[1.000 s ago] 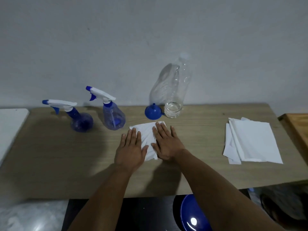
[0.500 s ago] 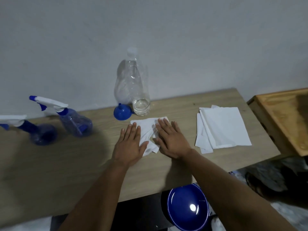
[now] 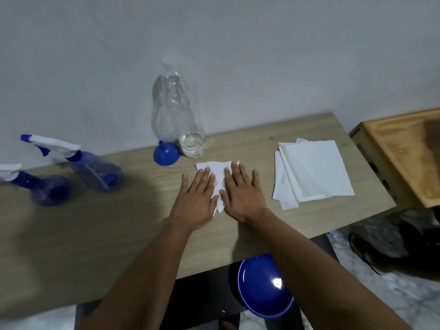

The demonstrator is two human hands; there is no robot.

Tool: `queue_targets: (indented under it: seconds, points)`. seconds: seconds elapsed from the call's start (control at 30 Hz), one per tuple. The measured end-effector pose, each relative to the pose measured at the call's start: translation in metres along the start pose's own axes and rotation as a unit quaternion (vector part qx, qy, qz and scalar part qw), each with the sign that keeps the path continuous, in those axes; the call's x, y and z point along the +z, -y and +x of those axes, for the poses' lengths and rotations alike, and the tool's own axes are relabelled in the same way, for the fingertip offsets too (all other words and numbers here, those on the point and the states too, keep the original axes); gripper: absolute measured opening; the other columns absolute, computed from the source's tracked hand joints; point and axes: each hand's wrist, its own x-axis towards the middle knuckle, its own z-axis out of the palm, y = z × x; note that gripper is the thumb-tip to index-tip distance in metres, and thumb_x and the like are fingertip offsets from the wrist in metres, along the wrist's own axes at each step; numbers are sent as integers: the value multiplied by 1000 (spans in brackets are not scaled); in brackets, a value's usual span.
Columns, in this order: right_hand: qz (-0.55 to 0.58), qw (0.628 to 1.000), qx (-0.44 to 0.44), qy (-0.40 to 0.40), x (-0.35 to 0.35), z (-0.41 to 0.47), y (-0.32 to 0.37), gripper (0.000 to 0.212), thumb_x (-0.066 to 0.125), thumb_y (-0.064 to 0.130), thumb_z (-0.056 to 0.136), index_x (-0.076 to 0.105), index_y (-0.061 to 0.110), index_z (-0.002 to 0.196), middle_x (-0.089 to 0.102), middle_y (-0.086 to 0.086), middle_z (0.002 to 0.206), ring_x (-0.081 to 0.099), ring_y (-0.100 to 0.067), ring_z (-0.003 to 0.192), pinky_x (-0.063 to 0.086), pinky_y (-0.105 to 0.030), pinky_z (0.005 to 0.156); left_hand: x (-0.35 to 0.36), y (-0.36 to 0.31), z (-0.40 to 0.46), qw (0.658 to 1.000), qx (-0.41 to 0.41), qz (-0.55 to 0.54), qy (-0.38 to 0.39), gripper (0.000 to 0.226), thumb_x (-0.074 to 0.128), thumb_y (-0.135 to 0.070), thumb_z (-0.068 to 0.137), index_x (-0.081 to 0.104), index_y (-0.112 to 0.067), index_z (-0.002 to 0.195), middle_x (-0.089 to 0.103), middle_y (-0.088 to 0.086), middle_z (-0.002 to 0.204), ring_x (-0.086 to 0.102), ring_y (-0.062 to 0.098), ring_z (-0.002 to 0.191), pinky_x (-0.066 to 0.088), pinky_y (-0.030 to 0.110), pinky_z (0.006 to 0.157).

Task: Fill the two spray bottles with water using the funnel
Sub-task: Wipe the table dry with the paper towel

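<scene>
Two blue spray bottles with white trigger heads stand at the table's left: one nearer the middle, the other cut by the left edge. A blue funnel lies mouth down beside a tall clear water bottle holding a little water, capped, against the wall. My left hand and my right hand lie flat, fingers spread, side by side on a crumpled white tissue in front of the bottle. Neither hand grips anything.
A stack of white paper sheets lies to the right on the wooden table. A wooden box stands past the table's right end. A blue round stool sits below the front edge.
The view has swung to the right, so the spray bottles now sit at the left edge. Both hands stay pressed on the tissue, which has shifted slightly under them.
</scene>
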Motion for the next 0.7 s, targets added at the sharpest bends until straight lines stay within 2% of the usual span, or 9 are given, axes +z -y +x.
queue_targets:
  seconds: [0.27,0.47,0.6,0.7]
  points:
    - [7,996,93,0,10,-54,10,69,16,44,111,3,8,168,-7,-17,176,-12,-30,163,-1,-52,132,3,-26,-20,999,33,-8,5,71,7,-54,102,14,-13,159,7,8,168,1,22,155,4,63,118]
    - [21,991,129,-7,21,-83,46,68,16,38,110,5,4,168,-5,-19,175,-11,-30,163,-3,-48,132,5,-15,-51,998,63,-7,-2,72,8,-56,101,16,-12,158,10,7,168,5,22,155,2,63,118]
    - [32,990,135,-22,30,-88,83,86,-7,47,95,10,2,167,-1,-22,175,-6,-33,164,-5,-44,131,9,15,-77,997,77,-6,-9,73,7,-57,101,18,-12,158,10,7,168,7,21,155,4,62,119]
    - [34,991,127,-16,35,-87,114,90,-12,48,93,9,1,167,-2,-22,175,-7,-33,163,-5,-44,131,13,42,-100,997,81,-14,-16,73,5,-57,101,17,-12,158,9,7,167,5,21,155,4,58,121]
